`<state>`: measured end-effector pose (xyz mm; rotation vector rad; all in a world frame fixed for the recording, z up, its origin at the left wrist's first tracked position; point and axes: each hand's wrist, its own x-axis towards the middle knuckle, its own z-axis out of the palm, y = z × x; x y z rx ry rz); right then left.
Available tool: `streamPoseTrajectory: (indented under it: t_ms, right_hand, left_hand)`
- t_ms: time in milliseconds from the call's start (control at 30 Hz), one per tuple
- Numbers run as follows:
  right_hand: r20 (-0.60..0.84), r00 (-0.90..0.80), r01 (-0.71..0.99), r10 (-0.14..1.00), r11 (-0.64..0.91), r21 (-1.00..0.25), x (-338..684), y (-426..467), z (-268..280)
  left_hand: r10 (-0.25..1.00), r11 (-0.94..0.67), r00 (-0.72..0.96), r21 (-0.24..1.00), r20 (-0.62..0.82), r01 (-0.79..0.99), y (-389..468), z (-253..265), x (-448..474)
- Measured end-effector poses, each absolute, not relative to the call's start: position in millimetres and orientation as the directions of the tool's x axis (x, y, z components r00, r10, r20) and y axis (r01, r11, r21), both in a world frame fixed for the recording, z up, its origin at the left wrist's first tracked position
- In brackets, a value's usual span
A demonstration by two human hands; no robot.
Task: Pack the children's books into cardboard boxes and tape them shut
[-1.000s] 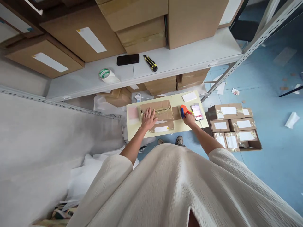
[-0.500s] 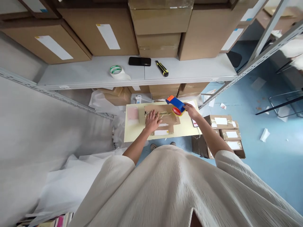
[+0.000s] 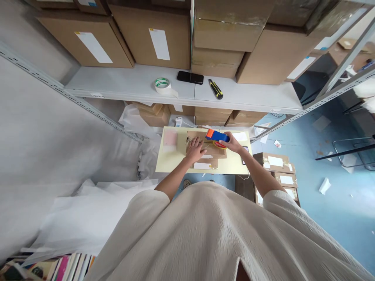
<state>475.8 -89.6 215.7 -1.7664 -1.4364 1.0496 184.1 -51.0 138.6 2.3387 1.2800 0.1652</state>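
Observation:
On the pale yellow table (image 3: 172, 162) lies a brown cardboard box (image 3: 213, 150) with clear tape and white labels on it. My left hand (image 3: 195, 151) rests flat on the left part of the box, fingers spread. A blue tape dispenser (image 3: 217, 136) with an orange front end is gripped in my right hand (image 3: 233, 143), over the right part of the box. Below its blue body shows a red and yellow tape roll (image 3: 219, 144). Whether the dispenser touches the box I cannot tell. A phone (image 3: 245, 154) lies by my right wrist, partly covered by the forearm.
Above the table runs a grey shelf (image 3: 131, 84) with a tape roll (image 3: 163, 86), a black phone (image 3: 190, 77), a yellow-black box cutter (image 3: 216, 89) and large cartons (image 3: 152, 43). Labelled boxes (image 3: 277, 162) are stacked on the floor at right. White wrapping sheets (image 3: 76, 218) lie at left.
The view has shifted, so shelf items sit further right. My right hand has tilted the tape dispenser flatter and brought it nearer my left hand, which stays on the box.

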Motion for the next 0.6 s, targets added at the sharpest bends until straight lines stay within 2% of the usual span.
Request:
streamPoseTrajectory:
  t_ms: [133,400,500,600]
  right_hand:
    - [-0.161,0.039,0.644,0.986,-0.148,-0.751,483.2,-90.1,221.0]
    - [-0.235,-0.038,0.854,0.971,-0.091,-0.512,489.9,-88.7,224.2]
    - [-0.228,-0.014,0.852,0.973,-0.108,-0.512,490.8,-88.4,222.0]
    - [-0.224,0.012,0.789,0.975,-0.146,-0.596,491.7,-83.9,218.9]
  left_hand:
    - [0.818,-0.464,0.563,0.443,-0.117,0.767,-49.7,138.3,183.8]
    - [0.825,-0.462,0.556,0.445,-0.103,0.767,-50.8,136.9,183.9]
    - [0.826,-0.458,0.553,0.437,-0.113,0.774,-50.7,137.5,183.9]
    - [0.826,-0.455,0.553,0.447,-0.112,0.770,-50.1,138.3,184.1]
